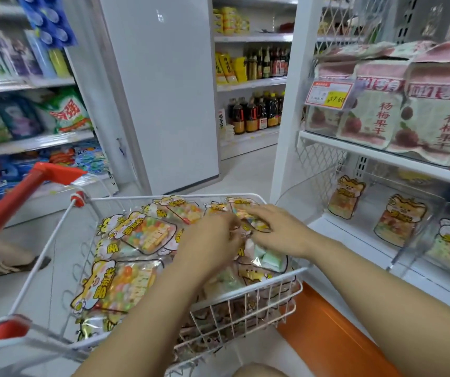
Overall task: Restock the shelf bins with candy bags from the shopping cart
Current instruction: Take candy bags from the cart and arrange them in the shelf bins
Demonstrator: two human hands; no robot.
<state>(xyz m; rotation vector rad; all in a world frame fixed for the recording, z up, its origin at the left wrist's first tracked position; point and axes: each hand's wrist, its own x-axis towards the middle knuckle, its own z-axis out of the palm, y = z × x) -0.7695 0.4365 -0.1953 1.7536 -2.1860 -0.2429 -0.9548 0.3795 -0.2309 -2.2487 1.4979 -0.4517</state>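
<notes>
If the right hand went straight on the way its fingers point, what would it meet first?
The right hand points left; likely the left hand first, across the bag between them. Depth unclear.

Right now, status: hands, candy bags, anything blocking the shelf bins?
Both down in the shopping cart: left hand, right hand, on the candy bags; grip blurred. No bag lifted clear. Path to shelf bins open, bins part-stocked.

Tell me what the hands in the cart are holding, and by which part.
The left hand pinches the left edge of a candy bag; the right hand lies across the same bag, its grip unclear.
</notes>
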